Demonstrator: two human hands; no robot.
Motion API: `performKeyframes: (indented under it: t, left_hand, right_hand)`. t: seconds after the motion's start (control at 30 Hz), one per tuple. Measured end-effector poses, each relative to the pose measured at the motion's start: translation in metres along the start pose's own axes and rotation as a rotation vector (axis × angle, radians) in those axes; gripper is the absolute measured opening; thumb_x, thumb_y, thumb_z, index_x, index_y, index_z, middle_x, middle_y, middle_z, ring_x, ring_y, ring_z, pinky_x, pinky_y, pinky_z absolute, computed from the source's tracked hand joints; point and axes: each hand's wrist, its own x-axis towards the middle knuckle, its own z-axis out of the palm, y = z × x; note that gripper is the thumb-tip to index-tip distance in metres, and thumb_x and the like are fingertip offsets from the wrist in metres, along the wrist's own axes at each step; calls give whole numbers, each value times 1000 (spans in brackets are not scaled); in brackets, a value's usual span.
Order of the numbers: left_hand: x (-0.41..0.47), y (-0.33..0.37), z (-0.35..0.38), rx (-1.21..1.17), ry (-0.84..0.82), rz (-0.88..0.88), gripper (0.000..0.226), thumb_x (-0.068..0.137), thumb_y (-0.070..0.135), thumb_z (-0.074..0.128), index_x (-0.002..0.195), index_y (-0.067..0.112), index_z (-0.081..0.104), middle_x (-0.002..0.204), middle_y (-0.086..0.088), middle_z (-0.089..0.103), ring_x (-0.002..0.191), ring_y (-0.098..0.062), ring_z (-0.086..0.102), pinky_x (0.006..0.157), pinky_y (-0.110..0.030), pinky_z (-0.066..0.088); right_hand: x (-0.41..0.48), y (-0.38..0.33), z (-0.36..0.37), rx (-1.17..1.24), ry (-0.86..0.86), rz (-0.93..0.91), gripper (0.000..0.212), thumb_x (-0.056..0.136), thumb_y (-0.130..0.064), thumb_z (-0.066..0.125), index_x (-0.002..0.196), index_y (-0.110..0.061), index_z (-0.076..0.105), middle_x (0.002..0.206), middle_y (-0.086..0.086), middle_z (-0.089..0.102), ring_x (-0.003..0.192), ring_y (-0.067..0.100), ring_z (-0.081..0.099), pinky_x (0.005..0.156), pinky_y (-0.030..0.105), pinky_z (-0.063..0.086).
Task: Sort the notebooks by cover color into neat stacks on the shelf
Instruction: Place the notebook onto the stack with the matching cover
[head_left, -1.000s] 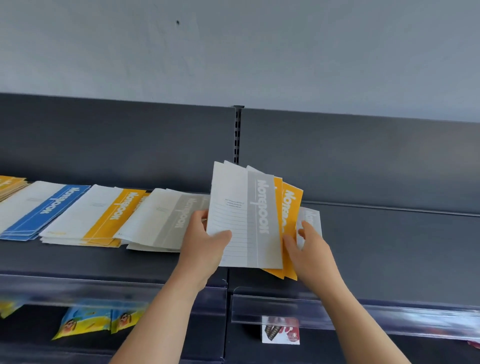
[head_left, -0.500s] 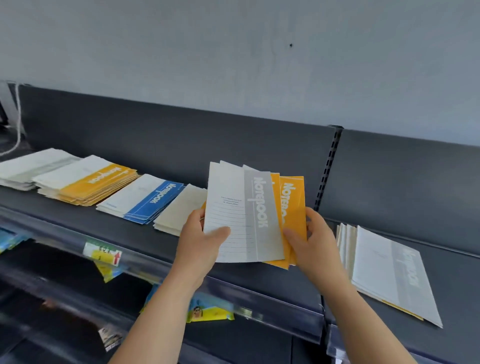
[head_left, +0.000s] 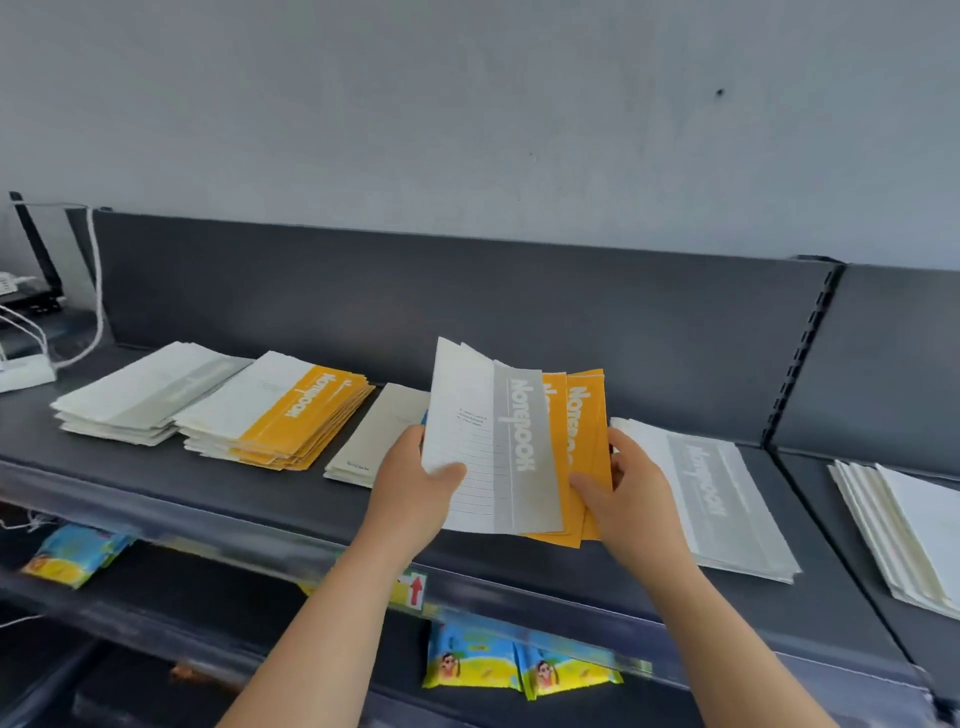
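Fan in hand: a grey notebook sits in front with orange notebooks behind it. They are held upright over the shelf at centre frame, splayed so that each cover colour shows at a glance.
Left hand: the left hand pinches the fan's lower left edge, thumb across the grey cover and fingers behind, and seems to carry most of the weight.
Right hand: the right hand pinches the orange covers at their lower right, thumb in front, probably placed to peel them away from the grey one.
Orange stack: the orange stack lies left of centre and is the likely home for the orange ones.
Grey stacks: one grey stack lies at far left, and another grey pile lies just right of the hands. Either suits the grey notebook.
Pale pile: the pale pile behind the left hand lies back cover up, so its colour cannot be told.
Progress: sorting looks partly done.
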Motion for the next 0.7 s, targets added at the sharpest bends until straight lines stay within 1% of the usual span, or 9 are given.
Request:
performKeyframes:
  t: [0.1,0.17,0.2,0.23,0.3,0.37,0.47,0.57,0.7]
  left_hand:
    - [19,-9,-4,33,-52,16,24,92,16,59,113,25,50,116,8,57,99,-7,52,58,-12,40]
    - [29,-13,-1,42,-72,15,26,92,17,59,116,24,51,121,6,57,101,-8,52,58,-12,41]
    - [34,-15,1,46,-78,15,26,92,16,59,116,24,51,123,5,57,101,-9,52,57,-12,40]
    - [39,-17,4,50,-83,17,25,92,16,59,115,24,50,124,4,57,100,-8,51,57,-12,39]
    - [48,-20,10,48,-95,23,26,93,14,57,116,24,51,126,3,56,100,-8,49,56,-11,37]
    - [56,-23,16,61,-95,26,28,93,14,57,120,21,51,128,2,56,101,-8,49,56,-11,37]
    - [66,-26,25,101,-84,16,31,94,15,56,124,19,50,129,1,55,101,-9,49,55,-11,37]
    - [72,-27,32,152,-110,14,32,95,16,54,126,20,48,128,3,54,101,-9,48,55,-12,37]
    - [73,-35,35,186,-146,0,26,93,15,54,119,16,52,118,2,58,92,-11,50,59,-15,39]
  right_hand:
    - [4,-6,12,-54,31,10,22,92,-21,55,109,-32,47,97,-15,58,77,1,56,54,9,39]
    - [7,-8,16,-104,41,20,23,93,-19,53,105,-36,45,89,-20,54,73,-3,53,49,9,38]
    - [10,-9,17,-131,46,27,23,93,-17,52,103,-37,44,87,-21,54,73,-1,54,50,10,41]
    - [13,-9,18,-160,54,36,23,92,-17,52,101,-37,45,87,-20,56,75,2,56,56,13,45]
    - [21,-6,21,-235,69,78,21,90,-18,51,98,-37,46,89,-15,59,82,10,59,77,31,52]
    - [31,-1,23,-372,69,108,14,90,-22,51,97,-34,47,88,-13,59,87,17,58,91,40,46]
    - [45,6,24,-602,72,117,8,88,-28,52,95,-25,52,89,-6,60,90,22,56,91,38,39]
    - [53,10,25,-737,19,166,10,88,-32,50,89,-21,51,93,-1,57,95,25,54,91,38,37]
    - [58,15,29,-897,-43,174,17,92,-31,44,100,-17,52,107,4,53,105,26,48,93,37,34]
